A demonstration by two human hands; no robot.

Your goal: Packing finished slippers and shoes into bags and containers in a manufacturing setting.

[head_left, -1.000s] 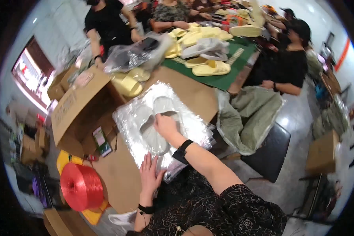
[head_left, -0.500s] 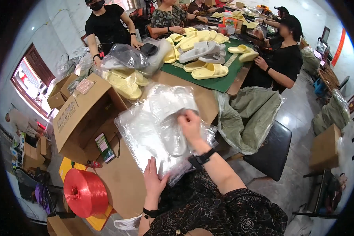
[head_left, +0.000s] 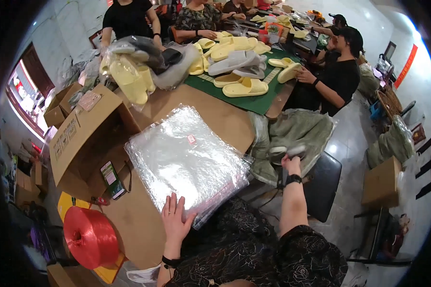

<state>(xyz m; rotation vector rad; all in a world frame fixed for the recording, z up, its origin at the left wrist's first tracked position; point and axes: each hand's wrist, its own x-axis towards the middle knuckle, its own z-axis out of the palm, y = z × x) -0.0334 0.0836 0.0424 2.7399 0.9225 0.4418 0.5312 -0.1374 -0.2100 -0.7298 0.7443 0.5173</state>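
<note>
Flat on the near edge of a stack of clear plastic bags (head_left: 189, 160) rests my left hand (head_left: 175, 221), fingers spread. A small pink-and-white tag (head_left: 191, 139) lies on the top bag. My right hand (head_left: 292, 165) reaches to the right, over the mouth of a grey-green woven sack (head_left: 311, 129). Its fingers close on pale grey slippers (head_left: 278, 151), partly smeared by motion and partly hidden in the sack's folds.
An open cardboard box (head_left: 88, 138), a phone (head_left: 112, 180) and a red twine roll (head_left: 91, 237) are to the left. Yellow and grey slippers (head_left: 244, 88) pile on a green mat (head_left: 258, 104). Co-workers handle slippers across the table. A black stool (head_left: 324, 186) stands right.
My right hand has carried the slippers off the bag stack, rightward to the sack. My left hand stays on the stack. The far-left co-worker has lifted bagged yellow slippers.
</note>
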